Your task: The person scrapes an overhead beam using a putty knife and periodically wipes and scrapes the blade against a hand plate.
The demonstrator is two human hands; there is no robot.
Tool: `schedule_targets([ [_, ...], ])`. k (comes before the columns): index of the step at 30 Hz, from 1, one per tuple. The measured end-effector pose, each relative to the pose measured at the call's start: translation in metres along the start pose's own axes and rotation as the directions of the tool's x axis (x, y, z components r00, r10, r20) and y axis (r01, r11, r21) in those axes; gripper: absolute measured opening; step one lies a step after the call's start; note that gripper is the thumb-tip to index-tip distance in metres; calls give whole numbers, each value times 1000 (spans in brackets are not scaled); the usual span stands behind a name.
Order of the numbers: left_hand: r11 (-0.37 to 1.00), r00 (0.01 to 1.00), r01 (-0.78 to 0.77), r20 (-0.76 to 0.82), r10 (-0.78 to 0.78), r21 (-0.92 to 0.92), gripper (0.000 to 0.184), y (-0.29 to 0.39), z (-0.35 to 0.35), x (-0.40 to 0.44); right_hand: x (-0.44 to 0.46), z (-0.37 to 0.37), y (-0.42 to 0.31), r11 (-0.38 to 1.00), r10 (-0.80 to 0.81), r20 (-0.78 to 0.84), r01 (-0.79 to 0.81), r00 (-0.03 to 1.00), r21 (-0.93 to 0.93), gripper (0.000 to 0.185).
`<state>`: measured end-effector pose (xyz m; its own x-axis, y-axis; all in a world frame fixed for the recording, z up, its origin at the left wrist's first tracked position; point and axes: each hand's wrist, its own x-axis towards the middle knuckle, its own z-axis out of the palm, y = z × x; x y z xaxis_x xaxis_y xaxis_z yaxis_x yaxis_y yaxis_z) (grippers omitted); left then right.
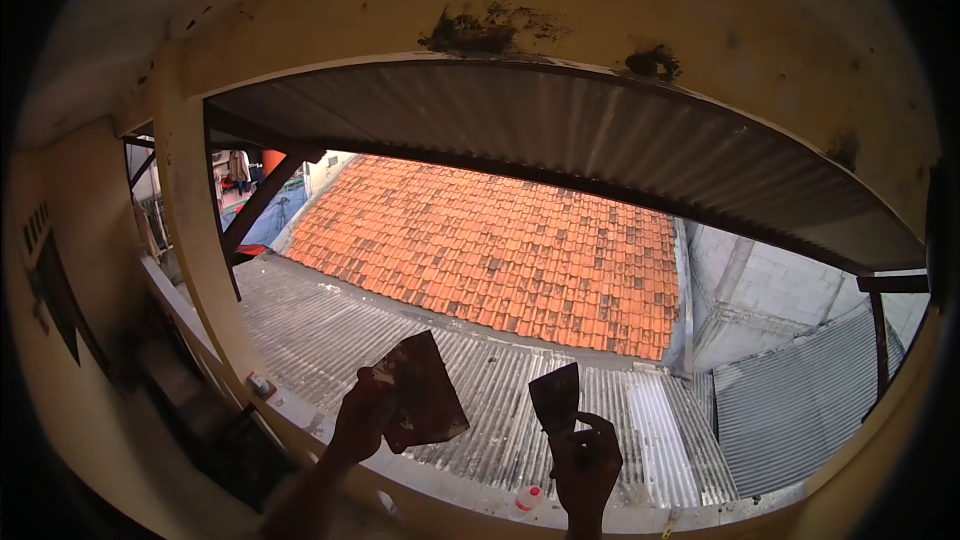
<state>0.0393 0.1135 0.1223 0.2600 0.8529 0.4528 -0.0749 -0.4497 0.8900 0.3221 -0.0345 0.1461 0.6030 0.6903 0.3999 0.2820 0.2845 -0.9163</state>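
My left hand (362, 418) is closed on the edge of a flat, dark, roughly square plate (428, 392), which is tilted and in shadow. What the plate is made of cannot be told. In my right hand (588, 462) is a putty knife (556, 394), its wide dark blade pointing up and its handle mostly hidden by the fingers. The two tools are apart, both raised in front of the balcony ledge (455, 502). Above them, the painted beam (330, 35) bears a large dark patch (470, 32) and a smaller dark patch (653, 62).
A small clear container with a red cap (530, 496) stands on the ledge. Farther left sits a small box-like item (261, 384). Beyond lie a corrugated roof (330, 315) and an orange tiled roof (490, 250). A corrugated awning (560, 130) hangs under the beam; a pillar (190, 210) rises at left.
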Motion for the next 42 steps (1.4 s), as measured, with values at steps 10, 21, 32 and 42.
schedule_targets([
  [10,911,925,327,-113,-363,-252,25,-48,35,-80,64,46,-97,899,-352,255,401,901,-177,45],
  [21,877,873,322,-246,-421,-357,23,-63,26,-130,247,176,-194,560,-771,315,825,553,-78,28],
  [32,859,728,418,-457,-511,-296,25,-106,-15,-149,288,214,-212,535,-810,201,834,551,-134,26],
  [42,778,718,394,-364,-593,-490,20,-110,-9,-163,303,208,-225,550,-789,216,818,575,-168,30],
])
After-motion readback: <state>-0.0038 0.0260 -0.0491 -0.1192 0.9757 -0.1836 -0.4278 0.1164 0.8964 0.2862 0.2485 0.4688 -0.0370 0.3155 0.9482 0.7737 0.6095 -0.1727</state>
